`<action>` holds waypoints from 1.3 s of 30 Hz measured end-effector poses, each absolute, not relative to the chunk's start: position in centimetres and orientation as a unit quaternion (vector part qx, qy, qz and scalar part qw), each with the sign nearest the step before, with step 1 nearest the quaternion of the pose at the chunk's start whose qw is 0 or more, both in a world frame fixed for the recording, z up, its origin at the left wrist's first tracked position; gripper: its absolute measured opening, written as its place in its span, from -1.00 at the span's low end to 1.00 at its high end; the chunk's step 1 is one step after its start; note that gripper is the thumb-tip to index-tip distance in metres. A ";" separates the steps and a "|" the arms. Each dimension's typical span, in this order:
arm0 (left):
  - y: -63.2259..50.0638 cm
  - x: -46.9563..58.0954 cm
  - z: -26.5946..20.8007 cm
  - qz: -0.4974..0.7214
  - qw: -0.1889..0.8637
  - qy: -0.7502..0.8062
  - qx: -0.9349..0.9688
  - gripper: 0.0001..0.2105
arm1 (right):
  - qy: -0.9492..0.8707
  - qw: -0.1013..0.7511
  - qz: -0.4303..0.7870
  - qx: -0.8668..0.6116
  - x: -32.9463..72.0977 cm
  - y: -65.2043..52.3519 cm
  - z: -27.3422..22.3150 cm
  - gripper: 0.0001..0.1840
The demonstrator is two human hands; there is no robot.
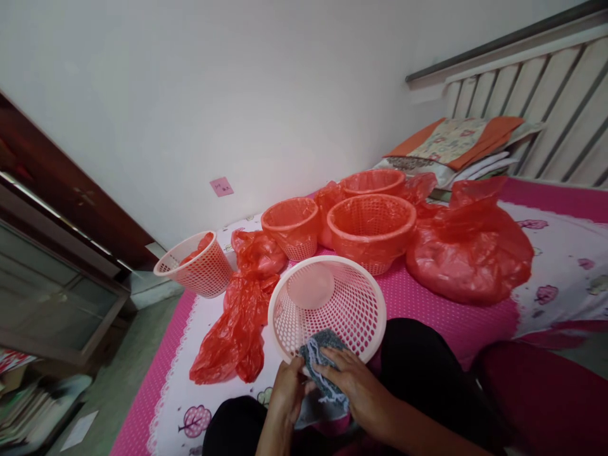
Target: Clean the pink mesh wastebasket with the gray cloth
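Note:
A pale pink mesh plastic wastebasket (311, 286) lies tipped toward me on the bed, its wide mouth facing my lap. At the near side of its rim is my left hand (287, 391), fingers closed on the edge. My right hand (354, 383) presses a grey-green cloth (325, 341) with pale stringy trim over that same rim. The cloth hangs partly inside the basket and partly outside, and it hides some of my left fingertips.
Red-bag-lined baskets (370, 244) (292, 231) stand behind. A stuffed red plastic bag (470, 253) sits right, crumpled red bags (232, 329) left. Another pale basket (209, 275) leans at the bed's left edge. Folded bedding (456, 142) lies by the radiator (546, 95).

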State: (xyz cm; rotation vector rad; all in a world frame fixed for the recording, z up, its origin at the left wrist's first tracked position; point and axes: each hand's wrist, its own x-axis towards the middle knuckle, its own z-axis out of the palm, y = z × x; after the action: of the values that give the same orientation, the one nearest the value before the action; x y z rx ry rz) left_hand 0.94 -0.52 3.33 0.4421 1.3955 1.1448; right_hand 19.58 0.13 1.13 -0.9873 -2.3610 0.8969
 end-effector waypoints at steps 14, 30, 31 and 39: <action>-0.6 0.6 4.1 0.493 0.598 0.605 0.181 -0.94 | -0.867 0.188 0.244 -0.391 23.7 2.0 0.0 -0.64; 0.2 -0.4 7.1 0.509 0.582 0.596 0.217 -0.74 | -0.689 0.521 0.283 -0.417 29.2 4.5 5.9 -0.41; 0.4 -0.6 7.6 0.514 0.581 0.595 0.209 -0.75 | -0.632 0.563 0.304 -0.437 29.4 4.7 6.2 -0.43; 2.2 -3.3 10.8 0.549 0.611 0.560 0.111 -0.72 | -0.355 0.688 0.389 -0.500 29.6 7.2 4.6 -0.30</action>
State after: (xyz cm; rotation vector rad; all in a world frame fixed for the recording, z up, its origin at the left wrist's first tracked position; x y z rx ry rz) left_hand -3.27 2.22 10.82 0.2561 1.2914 1.2659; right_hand 29.64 7.21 4.58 -1.1197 -0.7937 0.8700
